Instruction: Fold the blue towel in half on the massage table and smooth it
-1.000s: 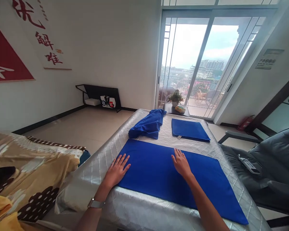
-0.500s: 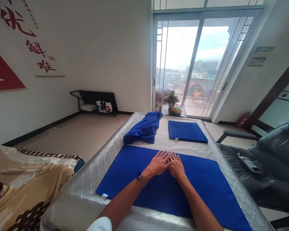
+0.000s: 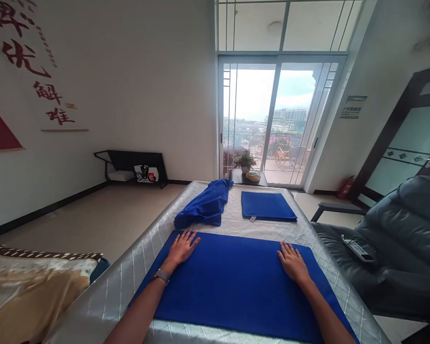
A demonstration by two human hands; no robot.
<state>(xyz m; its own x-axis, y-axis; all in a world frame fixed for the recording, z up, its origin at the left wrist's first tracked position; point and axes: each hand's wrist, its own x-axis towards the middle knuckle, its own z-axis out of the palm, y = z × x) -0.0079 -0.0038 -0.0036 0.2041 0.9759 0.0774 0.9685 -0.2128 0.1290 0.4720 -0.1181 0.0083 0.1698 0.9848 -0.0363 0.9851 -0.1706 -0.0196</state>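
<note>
A blue towel [image 3: 232, 282] lies spread flat across the near part of a silvery quilted mattress [image 3: 186, 332]. My left hand [image 3: 182, 247] rests flat near the towel's far left corner, fingers spread. Toward its far right corner my right hand [image 3: 293, 262] also lies flat, fingers stretched out. Neither hand holds anything. Beyond the towel, a crumpled blue cloth [image 3: 202, 205] sits on the left of the mattress. A neatly folded blue towel [image 3: 268, 206] with a small white tag is to the right of it.
A dark leather armchair [image 3: 401, 239] with a white power strip [image 3: 358, 250] on its seat stands close on the right. Patterned bedding [image 3: 32, 296] is at the left. Behind the mattress, a small table [image 3: 241, 177] holds a potted plant [image 3: 245, 160] before the sliding glass door.
My hands have moved apart from the middle of the towel, the left one to the left and the right one to the right. The camera has tilted up somewhat.
</note>
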